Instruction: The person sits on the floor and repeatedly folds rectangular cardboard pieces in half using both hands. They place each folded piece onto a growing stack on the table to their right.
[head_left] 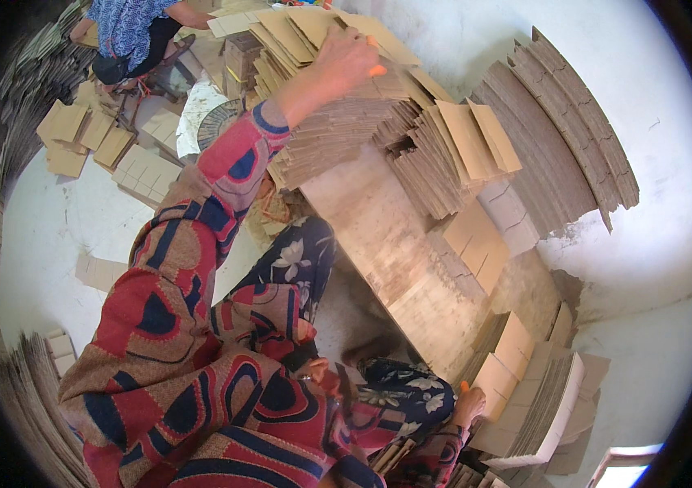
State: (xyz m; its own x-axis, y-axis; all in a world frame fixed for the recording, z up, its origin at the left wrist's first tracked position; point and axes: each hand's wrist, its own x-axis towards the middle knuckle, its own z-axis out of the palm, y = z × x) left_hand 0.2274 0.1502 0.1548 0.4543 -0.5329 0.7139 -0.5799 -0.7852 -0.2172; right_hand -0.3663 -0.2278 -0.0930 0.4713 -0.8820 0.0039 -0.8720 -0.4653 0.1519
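My left arm, in a red, navy and tan patterned sleeve, stretches out to the far pile of cardboard pieces (325, 134). My left hand (344, 61) lies over the top of that pile. Orange covers show on two of its fingertips, which are spread apart. At the lower right, my right hand (468, 405) grips the near edge of a scored cardboard piece (496, 386), which leans at the front of a row of others. An orange fingertip shows there too; the remaining fingers are partly hidden.
Both piles stand on a worn wooden board (386, 244). Another flat cardboard piece (476, 244) lies between them. Tall cardboard stacks (541, 138) lean on the white wall. A person (130, 37) in a blue patterned top sits at the far left, near small cardboard bundles (85, 134).
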